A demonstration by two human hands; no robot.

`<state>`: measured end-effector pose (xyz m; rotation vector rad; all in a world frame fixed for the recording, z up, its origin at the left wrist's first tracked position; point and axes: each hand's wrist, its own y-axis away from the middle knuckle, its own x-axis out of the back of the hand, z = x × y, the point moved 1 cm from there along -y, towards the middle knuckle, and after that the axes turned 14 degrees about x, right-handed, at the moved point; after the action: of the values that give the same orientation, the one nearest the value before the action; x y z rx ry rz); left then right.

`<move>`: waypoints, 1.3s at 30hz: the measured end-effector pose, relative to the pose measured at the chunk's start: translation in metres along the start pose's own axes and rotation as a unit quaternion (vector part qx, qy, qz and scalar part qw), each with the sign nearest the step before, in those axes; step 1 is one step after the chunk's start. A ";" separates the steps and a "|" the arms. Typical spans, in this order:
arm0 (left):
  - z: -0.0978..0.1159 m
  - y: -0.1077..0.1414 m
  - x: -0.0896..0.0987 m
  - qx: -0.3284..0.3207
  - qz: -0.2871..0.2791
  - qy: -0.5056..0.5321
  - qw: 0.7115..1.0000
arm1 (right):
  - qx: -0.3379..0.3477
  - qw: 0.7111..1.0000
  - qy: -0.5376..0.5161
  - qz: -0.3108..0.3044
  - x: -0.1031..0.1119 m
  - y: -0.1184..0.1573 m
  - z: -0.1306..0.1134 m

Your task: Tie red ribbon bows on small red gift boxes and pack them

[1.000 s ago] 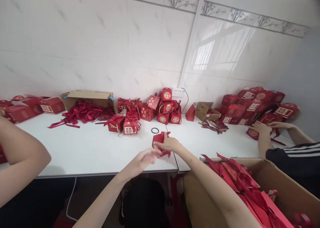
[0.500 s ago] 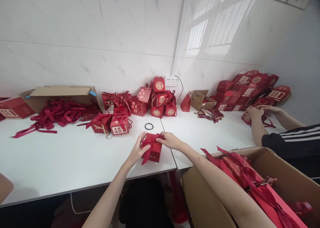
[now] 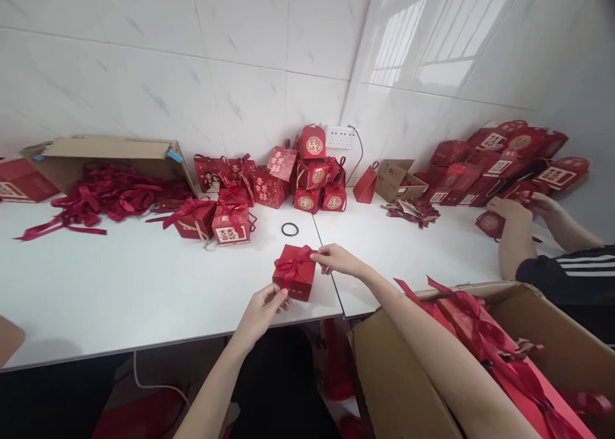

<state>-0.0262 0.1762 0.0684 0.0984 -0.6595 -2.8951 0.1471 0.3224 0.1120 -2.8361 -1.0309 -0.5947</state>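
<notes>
A small red gift box (image 3: 302, 286) with a ribbon bow (image 3: 294, 263) on its lid sits near the table's front edge. My left hand (image 3: 265, 307) pinches a hanging ribbon tail at the box's lower left edge. At the upper right of the box, my right hand (image 3: 335, 259) has the other end of the ribbon between thumb and fingers. Just behind the box lies a black ring (image 3: 289, 229).
A heap of ribbons (image 3: 108, 192) spills from a cardboard box at the left. Finished-looking red boxes (image 3: 314, 173) are stacked along the wall. A large carton (image 3: 398, 368) stands at my right. A co-worker's hands (image 3: 512, 211) handle a red box at far right.
My left hand has moved from the box's left side down to the ribbon tail at its front. My right hand has shifted slightly right. The view has tilted down.
</notes>
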 end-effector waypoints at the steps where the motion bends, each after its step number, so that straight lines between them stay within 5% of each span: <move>1: 0.002 -0.003 0.010 -0.011 0.015 0.032 0.999 | -0.004 0.998 -0.047 0.040 0.009 -0.001 0.002; 5: 0.017 -0.009 0.069 -0.044 0.125 0.171 0.976 | 0.017 0.969 -0.117 0.216 0.053 0.001 0.003; 8: 0.047 -0.008 0.092 -0.071 0.183 0.313 0.929 | 0.052 0.948 -0.157 0.272 0.068 0.002 -0.010; 14: 0.139 -0.007 0.051 -0.193 0.019 0.257 0.947 | 0.180 0.903 -0.335 0.200 0.038 -0.008 -0.068; 18: 0.174 -0.011 0.025 -0.216 -0.040 0.210 0.953 | 0.236 0.889 -0.354 0.168 0.021 -0.008 -0.095; 26: 0.173 -0.006 0.000 -0.206 -0.119 0.109 0.965 | 0.279 0.903 -0.298 0.136 0.001 -0.002 -0.103; 30: 0.169 -0.004 0.002 -0.200 -0.132 0.130 0.962 | 0.287 0.908 -0.281 0.118 0.009 0.008 -0.102; 32: 0.168 -0.006 0.014 -0.205 -0.102 0.150 0.962 | 0.273 0.922 -0.267 0.065 0.020 0.017 -0.101; 35: 0.162 -0.013 0.036 -0.239 0.030 0.126 0.962 | 0.216 0.952 -0.215 -0.010 0.035 0.029 -0.097; 37: 0.151 -0.018 0.045 -0.262 0.125 0.008 0.957 | 0.147 0.983 -0.113 -0.010 0.036 0.032 -0.089; 39: 0.134 -0.022 0.042 -0.240 0.138 -0.185 0.943 | 0.071 0.997 0.027 -0.024 0.028 0.030 -0.077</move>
<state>-0.0844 0.2449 0.1778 -0.5642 0.0127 -2.7191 0.1606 0.3015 0.1956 -2.6646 -1.0884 -0.5748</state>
